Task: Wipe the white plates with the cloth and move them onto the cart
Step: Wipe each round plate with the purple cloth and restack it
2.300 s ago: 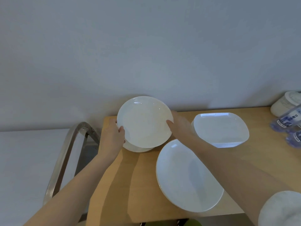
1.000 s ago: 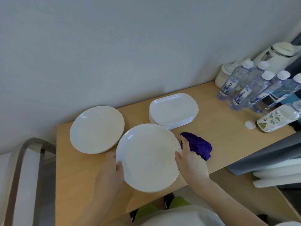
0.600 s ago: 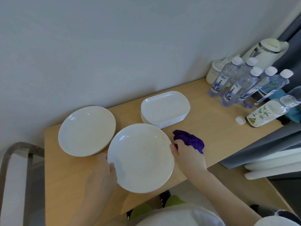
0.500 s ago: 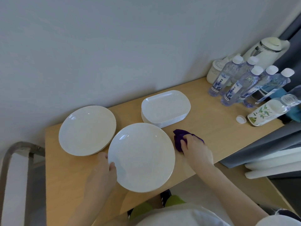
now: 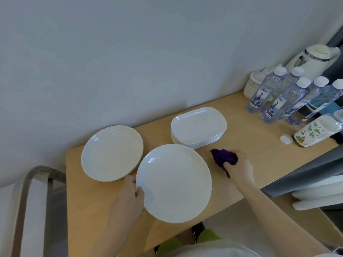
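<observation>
The near round white plate (image 5: 174, 183) is held at its left rim by the left hand (image 5: 128, 199), thumb curled over the edge. The purple cloth (image 5: 223, 157), just right of it on the wooden table (image 5: 259, 149), is gripped by the right hand (image 5: 240, 168).

A plain pale grey wall (image 5: 130, 52) is seen behind a light wooden table (image 5: 89, 210), whose far edge is set against it. At the table's right end a dark grey panel (image 5: 304, 173) is met, with white slats (image 5: 319, 199) below it. Soft, even light is cast over the wood, and pale flooring (image 5: 232, 223) is glimpsed beneath the near edge
</observation>
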`<state>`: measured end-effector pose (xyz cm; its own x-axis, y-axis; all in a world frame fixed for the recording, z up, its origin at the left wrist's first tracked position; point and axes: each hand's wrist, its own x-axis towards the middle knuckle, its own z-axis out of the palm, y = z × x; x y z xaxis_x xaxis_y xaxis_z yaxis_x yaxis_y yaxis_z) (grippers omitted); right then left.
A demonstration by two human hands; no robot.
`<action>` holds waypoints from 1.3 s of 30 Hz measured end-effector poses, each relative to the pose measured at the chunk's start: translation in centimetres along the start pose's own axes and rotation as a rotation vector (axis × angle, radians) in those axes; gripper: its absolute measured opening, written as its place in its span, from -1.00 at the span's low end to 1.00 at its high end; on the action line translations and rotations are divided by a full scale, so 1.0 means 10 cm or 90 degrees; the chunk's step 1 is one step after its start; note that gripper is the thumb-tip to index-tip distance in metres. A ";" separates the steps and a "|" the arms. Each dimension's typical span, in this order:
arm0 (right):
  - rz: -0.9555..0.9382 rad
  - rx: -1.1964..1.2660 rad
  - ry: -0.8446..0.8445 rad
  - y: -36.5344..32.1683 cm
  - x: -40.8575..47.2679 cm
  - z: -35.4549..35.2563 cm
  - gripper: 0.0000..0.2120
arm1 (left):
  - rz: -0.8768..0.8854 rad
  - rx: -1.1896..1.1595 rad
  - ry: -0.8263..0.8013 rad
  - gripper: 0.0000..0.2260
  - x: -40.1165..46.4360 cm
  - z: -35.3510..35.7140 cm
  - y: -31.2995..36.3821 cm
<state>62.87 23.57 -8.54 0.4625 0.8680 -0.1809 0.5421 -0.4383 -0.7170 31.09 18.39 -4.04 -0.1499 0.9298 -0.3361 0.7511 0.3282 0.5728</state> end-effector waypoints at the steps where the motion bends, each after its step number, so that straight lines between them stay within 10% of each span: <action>1: 0.019 0.093 0.021 -0.11 -0.03 -0.06 -0.68 | 0.006 -0.001 0.002 -0.90 0.01 0.00 -0.01; 11: -0.150 0.435 -0.097 -1.33 -0.89 -0.17 -0.66 | 0.032 -0.028 0.013 -0.89 0.10 -0.02 -0.06; 31: -0.461 -0.374 -0.150 -0.75 -1.27 0.34 -0.68 | 0.102 -0.245 -0.068 -0.57 0.14 -0.04 -0.11; 39: -0.409 -0.266 -0.061 -0.82 -0.81 0.48 -0.75 | 0.062 -0.282 -0.066 -0.54 0.19 -0.04 -0.10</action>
<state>51.34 21.27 -4.42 -0.0858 0.9898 0.1136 0.9122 0.1239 -0.3905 29.77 19.91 -4.93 -0.0100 0.9455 -0.3256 0.4086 0.3010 0.8616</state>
